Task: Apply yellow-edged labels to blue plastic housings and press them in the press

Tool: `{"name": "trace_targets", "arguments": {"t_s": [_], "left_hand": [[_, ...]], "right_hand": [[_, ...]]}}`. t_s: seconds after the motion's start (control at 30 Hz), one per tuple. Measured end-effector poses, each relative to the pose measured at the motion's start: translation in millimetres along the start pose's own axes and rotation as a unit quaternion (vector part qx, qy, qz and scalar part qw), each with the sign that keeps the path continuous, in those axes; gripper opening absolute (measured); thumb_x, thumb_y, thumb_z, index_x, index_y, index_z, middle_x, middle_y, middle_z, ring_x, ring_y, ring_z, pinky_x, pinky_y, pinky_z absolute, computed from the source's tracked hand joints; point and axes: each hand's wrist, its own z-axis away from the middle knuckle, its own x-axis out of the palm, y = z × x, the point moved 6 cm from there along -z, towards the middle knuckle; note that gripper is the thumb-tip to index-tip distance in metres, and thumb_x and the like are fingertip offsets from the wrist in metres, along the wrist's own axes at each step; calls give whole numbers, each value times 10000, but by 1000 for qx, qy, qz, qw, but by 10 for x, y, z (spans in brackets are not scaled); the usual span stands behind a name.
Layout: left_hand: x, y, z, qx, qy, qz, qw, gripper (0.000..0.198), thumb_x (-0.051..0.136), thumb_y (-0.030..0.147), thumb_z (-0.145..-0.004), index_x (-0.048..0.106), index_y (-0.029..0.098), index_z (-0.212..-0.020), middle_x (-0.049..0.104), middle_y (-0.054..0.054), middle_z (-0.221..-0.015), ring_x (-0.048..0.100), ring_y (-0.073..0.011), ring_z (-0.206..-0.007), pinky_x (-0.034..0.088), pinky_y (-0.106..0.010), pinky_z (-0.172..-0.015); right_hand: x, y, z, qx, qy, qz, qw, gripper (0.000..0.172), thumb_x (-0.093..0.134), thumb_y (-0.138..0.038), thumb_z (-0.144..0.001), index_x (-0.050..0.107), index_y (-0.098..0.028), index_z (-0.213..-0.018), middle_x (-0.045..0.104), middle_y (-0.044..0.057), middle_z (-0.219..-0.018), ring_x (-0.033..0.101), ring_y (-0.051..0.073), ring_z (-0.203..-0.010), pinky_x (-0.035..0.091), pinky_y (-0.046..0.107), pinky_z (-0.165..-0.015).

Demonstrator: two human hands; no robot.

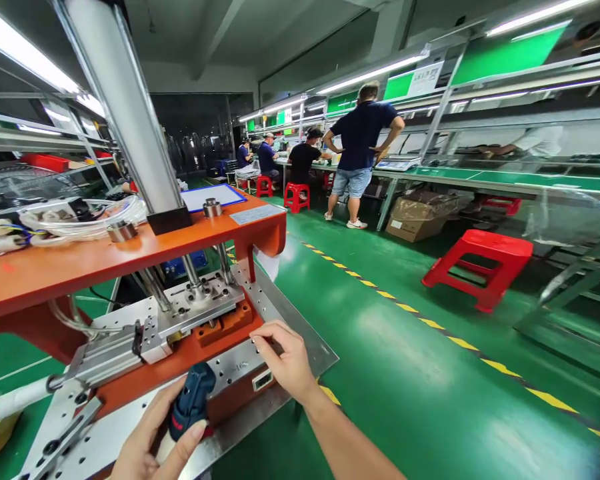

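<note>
Green epoxy floor [380, 400] w/ a yellow-and-black dashed line [430, 324] runs off to the right, a red plastic stool [480, 267] on it. Dark blue plastic housing w/ red trim [193, 400] sits in my left hand [150, 437], low in view, just above a perforated steel base plate [240, 368]. Fingers closed round it, holding. Looks light, stiff, hard-shelled; best grip prob round the fat middle. Long axis tilts lower-left to upper-right, top end toward the press. My right hand [287, 357]: fingers together, narrow, empty, tips by the plate's edge, can't tell if touching. Past that, steel die block [200, 300] on chrome guide posts [193, 273] under an orange press table [80, 270]. Further off, person in navy polo shirt [360, 147] stands, hands on hips, by a green-topped workbench [450, 173].
</note>
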Motion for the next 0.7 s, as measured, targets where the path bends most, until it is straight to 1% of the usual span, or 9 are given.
{"name": "trace_targets", "arguments": {"t_s": [0.17,0.3,0.43,0.57,0.7], "left_hand": [[3,63,16,-6,9,13,1000,578,748,607,-755,703,262,-1217,667,-86,-1344,601,-346,-1276,426,-483,-1150],[-10,67,28,-22,1,9,1000,565,757,594,-756,710,260,-1209,653,-90,-1358,573,-346,-1301,410,-479,-1160],[-15,69,38,-22,4,15,1000,542,772,570,-756,715,276,-1208,656,-81,-1351,553,-348,-1317,400,-493,-1163],[-12,63,47,-27,16,35,999,547,786,566,-742,716,260,-1189,663,-92,-1338,570,-347,-1296,402,-496,-1160],[-18,66,57,-40,17,40,998,564,785,591,-728,722,256,-1177,673,-91,-1326,584,-359,-1280,438,-472,-1135]], "right_hand": [[-6,2,2,-6,-5,1,1000,100,644,-181,-940,737,-215,-930,709,35,-841,669,168,-783,535,289,-715],[8,-12,-2,-11,-12,8,1000,107,636,-179,-944,738,-210,-932,707,37,-841,667,167,-774,536,287,-696],[16,-10,-3,-10,-19,8,1000,111,631,-173,-946,736,-208,-936,705,34,-844,667,169,-784,536,288,-708],[24,3,-5,-10,-25,7,1000,111,632,-171,-945,736,-211,-938,706,29,-846,664,166,-787,534,287,-723],[27,-9,-6,-4,-24,10,1000,112,628,-186,-948,735,-209,-925,704,33,-842,664,166,-784,531,286,-723]]}}
